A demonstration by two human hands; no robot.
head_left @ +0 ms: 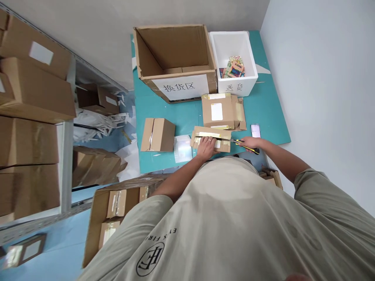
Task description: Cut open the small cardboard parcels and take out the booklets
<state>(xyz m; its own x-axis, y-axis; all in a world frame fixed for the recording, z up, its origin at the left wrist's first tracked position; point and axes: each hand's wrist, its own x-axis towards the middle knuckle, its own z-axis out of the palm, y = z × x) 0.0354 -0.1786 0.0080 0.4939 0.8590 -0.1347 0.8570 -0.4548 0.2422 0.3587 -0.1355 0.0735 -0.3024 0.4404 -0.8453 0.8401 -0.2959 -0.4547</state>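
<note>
We count three small boxes on the one teal table [272, 113]: the parcel [224, 145] under our hands at the near edge, just below frame centre; a labelled box [216, 111] right behind it, flap out at its right end; a plain box [159, 134] left of centre. Also one knife [239, 143], one phone [255, 131] to the right, one clear sheet [183, 149] between plain box and parcel. Two hands, both ours: right hand [248, 143] is wrapped round the black-and-yellow knife; left hand [207, 146], ring on one finger, lies over the parcel's top, and we can't tell if it grips or only presses. Parcel: brown cardboard, oblong, white label partly under the hand, yellowish tape along the top and at the right end. A dark line runs lengthwise across it toward the knife; can't tell slit from blade. Containers: one big box [212, 80] at upper centre, white sign on its front, brown cardboard at the bottom we can't make out. One white foam bin [247, 89] touching it on the right, colourful packs [236, 70] inside, overlapping, so no firm count. One carton [89, 234] at lower left with at least three small boxes in it. Stacked boxes fill the shelf [66, 164] at far left.
</note>
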